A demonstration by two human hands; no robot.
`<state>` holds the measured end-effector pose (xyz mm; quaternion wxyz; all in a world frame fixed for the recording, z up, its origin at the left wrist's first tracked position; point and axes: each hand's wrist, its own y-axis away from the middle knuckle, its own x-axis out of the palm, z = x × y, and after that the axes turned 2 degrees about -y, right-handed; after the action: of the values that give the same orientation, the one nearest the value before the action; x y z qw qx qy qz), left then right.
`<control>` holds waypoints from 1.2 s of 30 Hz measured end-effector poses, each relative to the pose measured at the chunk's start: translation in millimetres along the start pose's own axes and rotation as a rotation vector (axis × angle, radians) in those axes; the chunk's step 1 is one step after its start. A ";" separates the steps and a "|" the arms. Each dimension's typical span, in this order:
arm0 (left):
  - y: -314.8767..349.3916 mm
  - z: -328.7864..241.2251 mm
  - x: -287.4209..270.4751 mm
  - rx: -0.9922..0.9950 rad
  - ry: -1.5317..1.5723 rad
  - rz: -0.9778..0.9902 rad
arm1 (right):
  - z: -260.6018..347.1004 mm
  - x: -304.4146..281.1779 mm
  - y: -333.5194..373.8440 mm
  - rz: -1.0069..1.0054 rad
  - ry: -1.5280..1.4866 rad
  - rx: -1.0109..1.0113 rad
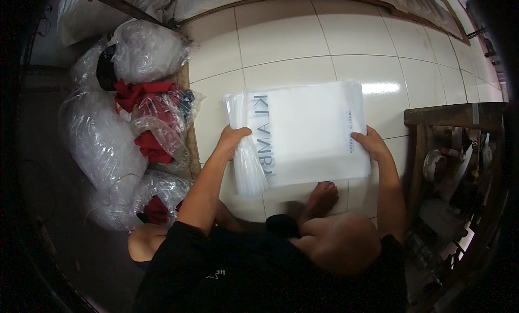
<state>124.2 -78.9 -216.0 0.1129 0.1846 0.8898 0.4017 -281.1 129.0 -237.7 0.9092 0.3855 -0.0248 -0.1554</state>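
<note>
A thick stack of printed, whitish translucent plastic bags (308,134) is held up in front of me, above the tiled floor. My left hand (233,139) is closed on its left edge, thumb on top, where the bags fan out in many loose folds. At the opposite edge my right hand (371,142) grips the stack, its thumb resting on the top bag and its other fingers hidden beneath. Dark print runs along both side edges of the top bag.
Large clear plastic sacks (108,145) and red cloth (154,94) are piled at the left. A wooden stand (454,115) holding odd items is at the right. White floor tiles (281,32) stretch ahead to a wooden-edged platform. My bare foot (323,197) is below the bags.
</note>
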 end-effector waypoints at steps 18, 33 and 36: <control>-4.1 6.7 4.6 0.024 -0.624 -0.415 | -0.7 15.2 11.0 0.028 -0.090 -0.044; -24.3 5.2 -33.0 -0.047 -0.382 -0.117 | -30.8 25.8 -2.4 -0.042 0.124 -0.233; -34.1 18.3 -46.3 0.028 -0.501 -0.143 | -12.5 31.7 8.0 -0.012 0.005 -0.138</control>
<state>164.4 -106.7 -251.3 0.3554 0.2166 0.8503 0.3220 -246.8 133.4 -243.1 0.9327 0.3224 -0.0097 -0.1612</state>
